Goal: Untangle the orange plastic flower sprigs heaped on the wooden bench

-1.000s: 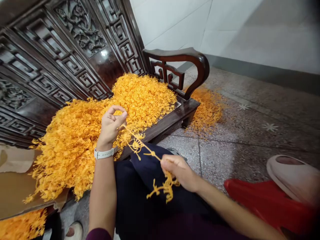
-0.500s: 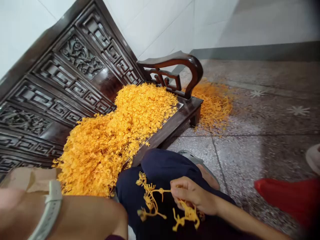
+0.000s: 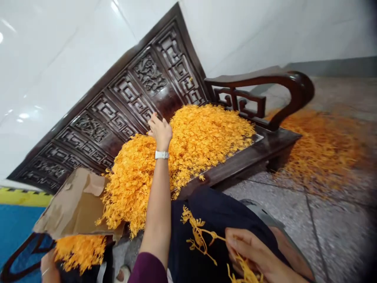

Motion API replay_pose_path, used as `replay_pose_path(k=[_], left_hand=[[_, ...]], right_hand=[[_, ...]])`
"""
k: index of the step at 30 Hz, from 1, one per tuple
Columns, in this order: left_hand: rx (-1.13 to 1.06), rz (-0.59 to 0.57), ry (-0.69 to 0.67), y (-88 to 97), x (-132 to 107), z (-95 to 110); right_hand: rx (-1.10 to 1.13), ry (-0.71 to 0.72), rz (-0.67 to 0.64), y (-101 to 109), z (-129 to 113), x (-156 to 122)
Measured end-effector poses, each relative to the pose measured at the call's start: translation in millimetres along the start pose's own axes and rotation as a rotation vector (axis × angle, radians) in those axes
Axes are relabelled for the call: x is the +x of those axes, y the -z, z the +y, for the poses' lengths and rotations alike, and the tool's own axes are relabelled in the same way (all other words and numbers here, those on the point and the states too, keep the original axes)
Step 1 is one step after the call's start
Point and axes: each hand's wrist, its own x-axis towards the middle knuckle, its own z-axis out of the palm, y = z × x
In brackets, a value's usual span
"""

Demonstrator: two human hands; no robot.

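The left hand (image 3: 160,129) is stretched out over the heap of orange plastic sprigs (image 3: 188,149) that covers the seat of a dark carved wooden bench (image 3: 123,98). Its fingers are loosely together and curled downward, resting on or just above the top of the heap; whether they pinch any sprig cannot be told from this angle. A white watch band (image 3: 161,155) circles the wrist, and a dark red sleeve (image 3: 147,269) shows at the lower edge.

The right hand (image 3: 253,255) lies low over the lap, on dark blue trousers (image 3: 206,212), fingers closed around a strand of orange sprigs (image 3: 203,237) that trails leftward across the knee.

A flap of brown cardboard (image 3: 73,204) sits at the left end of the heap, with more orange pieces beneath it. Further orange sprigs (image 3: 321,149) are scattered on the speckled floor (image 3: 338,220) beyond the bench armrest (image 3: 265,84). A second person's hand (image 3: 48,269) appears at the lower left corner, partly cut off.
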Motion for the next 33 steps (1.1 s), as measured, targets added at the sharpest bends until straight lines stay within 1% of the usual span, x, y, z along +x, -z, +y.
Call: replay_pose_path(k=[1,2,3,4,6,7,8,9,11,12,13,14,16,17,18,19,20,21,22,23,24,25,26,27,28,29,31,33], left_hand=[[0.031,-0.001,-0.033,-15.4,-7,-11],[0.059,-0.051,-0.069,-28.1,-18,-23],[0.081,-0.169,-0.103,-37.2,-32,-34],[0.090,-0.362,-0.126,-42.7,-48,-43],[0.032,-0.818,-0.124,-45.3,-83,-52],[-0.040,-0.995,-0.096,-44.3,-100,-51],[-0.138,-1.126,-0.052,-42.7,-116,-48],[-0.251,-1.221,0.003,-41.0,-129,-41],[-0.454,-1.350,0.139,-37.7,-143,-27],[-0.515,-1.422,0.210,-35.8,-144,-22],[-0.548,-1.461,0.288,-33.5,-143,-18],[-0.560,-1.467,0.361,-30.8,-139,-17],[-0.520,-1.466,0.501,-24.3,-131,-19],[-0.482,-1.428,0.567,-21.1,-128,-21],[-0.438,-1.354,0.621,-18.2,-127,-23],[-0.388,-1.240,0.649,-15.9,-127,-25],[-0.329,-1.095,0.644,-14.4,-129,-27],[-0.259,-0.948,0.594,-13.4,-131,-28],[-0.169,-0.833,0.495,-12.8,-134,-30],[-0.055,-0.771,0.349,-12.1,-136,-31],[0.077,-0.757,0.164,-11.0,-138,-33],[0.215,-0.776,-0.039,-9.3,-140,-34],[0.337,-0.795,-0.233,-7.0,-140,-36],[0.433,-0.797,-0.392,-4.3,-141,-37],[0.496,-0.777,-0.507,-1.4,-141,-39],[0.531,-0.739,-0.578,1.4,-141,-40],[0.561,-0.669,-0.629,5.7,-140,-41],[0.592,-0.649,-0.637,7.7,-139,-40]], right_hand=[[0.036,0.014,-0.012,0,-1,2],[0.083,0.029,-0.025,2,-1,5],[0.145,0.038,-0.046,5,-2,8],[0.224,0.040,-0.069,8,-4,10],[0.396,0.036,-0.123,14,-11,13],[0.464,0.047,-0.135,17,-17,14],[0.503,0.078,-0.120,18,-25,15],[0.512,0.135,-0.072,20,-34,16],[0.435,0.297,0.092,21,-51,19],[0.367,0.374,0.173,22,-58,23],[0.295,0.425,0.230,23,-63,26],[0.227,0.468,0.283,25,-66,30],[0.108,0.511,0.374,27,-67,34],[0.055,0.520,0.415,29,-65,35],[-0.007,0.518,0.445,30,-62,34],[-0.082,0.499,0.457,32,-59,32],[-0.174,0.467,0.454,34,-55,28],[-0.292,0.435,0.446,36,-52,24],[-0.438,0.411,0.441,39,-49,19],[-0.602,0.396,0.442,41,-46,13],[-0.762,0.387,0.451,44,-43,7],[-0.894,0.381,0.466,47,-40,1],[-0.976,0.373,0.480,50,-38,-5],[-0.995,0.359,0.494,52,-34,-10],[-0.956,0.342,0.507,53,-31,-14],[-0.883,0.326,0.517,54,-27,-17],[-0.717,0.290,0.513,54,-18,-21],[-0.612,0.263,0.491,50,-9,-21]])
